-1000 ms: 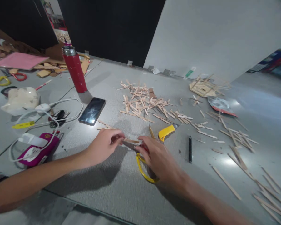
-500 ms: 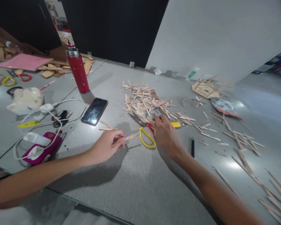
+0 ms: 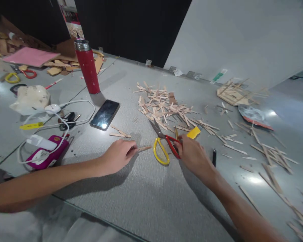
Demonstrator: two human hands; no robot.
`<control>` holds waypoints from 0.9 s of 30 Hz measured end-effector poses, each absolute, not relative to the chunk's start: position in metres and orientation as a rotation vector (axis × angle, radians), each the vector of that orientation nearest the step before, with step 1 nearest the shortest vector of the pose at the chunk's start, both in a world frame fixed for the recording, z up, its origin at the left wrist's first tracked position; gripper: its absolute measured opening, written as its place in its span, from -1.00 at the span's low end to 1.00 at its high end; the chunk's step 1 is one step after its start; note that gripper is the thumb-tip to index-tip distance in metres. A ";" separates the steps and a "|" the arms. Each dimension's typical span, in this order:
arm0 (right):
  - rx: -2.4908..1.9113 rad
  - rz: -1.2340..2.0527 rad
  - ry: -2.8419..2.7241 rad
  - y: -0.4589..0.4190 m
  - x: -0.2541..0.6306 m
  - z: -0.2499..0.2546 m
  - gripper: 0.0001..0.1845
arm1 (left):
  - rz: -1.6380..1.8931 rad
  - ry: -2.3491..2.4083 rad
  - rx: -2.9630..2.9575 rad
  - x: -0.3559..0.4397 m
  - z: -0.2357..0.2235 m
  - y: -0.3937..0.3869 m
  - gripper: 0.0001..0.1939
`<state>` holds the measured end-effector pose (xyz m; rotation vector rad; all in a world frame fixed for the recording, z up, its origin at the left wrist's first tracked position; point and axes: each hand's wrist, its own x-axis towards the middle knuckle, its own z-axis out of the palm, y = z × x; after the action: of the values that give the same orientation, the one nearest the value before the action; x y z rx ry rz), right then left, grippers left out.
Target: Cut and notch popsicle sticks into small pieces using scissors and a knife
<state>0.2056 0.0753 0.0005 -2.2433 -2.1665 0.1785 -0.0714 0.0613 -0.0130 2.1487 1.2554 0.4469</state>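
Observation:
My left hand (image 3: pixel 120 155) pinches a short wooden stick (image 3: pixel 144 148), its free end pointing right. Scissors (image 3: pixel 162 136) with one yellow and one red handle lie with parted blades between my hands, blades aimed at the wood pile. My right hand (image 3: pixel 195 156) is closed beside the red handle, fingertips against or just above it. A narrow yellowish-brown piece (image 3: pixel 176 133) stands up at those fingertips. Behind the knuckles shows a tilted yellow piece (image 3: pixel 193 133), like a cutter body. What the right fingers grip is partly hidden.
Wooden sticks (image 3: pixel 164 106) lie heaped beyond the scissors, with more scattered right around a black pen (image 3: pixel 214 157). Leftward are a phone (image 3: pixel 104 115), red bottle (image 3: pixel 88 69), white cable (image 3: pixel 77 101) and magenta power bank (image 3: pixel 49 153). A stick structure (image 3: pixel 233 94) stands at the back right.
My right hand has shifted right and toward me, uncovering the red scissor handle. The yellow piece has turned from level to tilted. My left hand keeps its stick; the view has shifted slightly.

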 end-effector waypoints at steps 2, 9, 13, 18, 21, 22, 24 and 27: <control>-2.239 0.200 -2.159 0.078 0.209 0.000 -0.69 | 0.427 1.272 2.191 -0.071 -0.014 0.060 -0.75; -2.323 0.148 -2.064 0.111 0.219 0.002 -0.69 | 0.359 1.252 2.246 -0.071 -0.013 0.060 -0.76; -2.350 0.142 -2.060 0.126 0.222 0.005 -0.81 | 0.336 1.233 2.253 -0.073 -0.009 0.062 -0.76; -2.361 -0.059 -1.826 0.112 0.214 0.013 -0.65 | 0.336 1.210 2.243 -0.075 -0.012 0.064 -0.75; -2.129 -0.156 -1.615 0.097 0.208 0.008 -0.63 | 0.292 1.207 2.282 -0.073 -0.011 0.063 -0.76; -2.011 -0.160 -1.548 0.095 0.208 0.004 -0.68 | 0.260 1.212 2.306 -0.072 -0.011 0.063 -0.75; -1.783 -0.108 -1.424 0.095 0.210 -0.004 -0.78 | 0.198 1.231 2.356 -0.071 -0.010 0.062 -0.73; -1.548 0.140 -1.249 0.102 0.213 -0.010 -0.85 | 0.123 1.267 2.406 -0.070 -0.009 0.061 -0.71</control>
<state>0.2129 0.1022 -0.0104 -1.5479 -1.2486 0.1404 -0.0697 0.0609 -0.0094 2.4055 1.2670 0.1231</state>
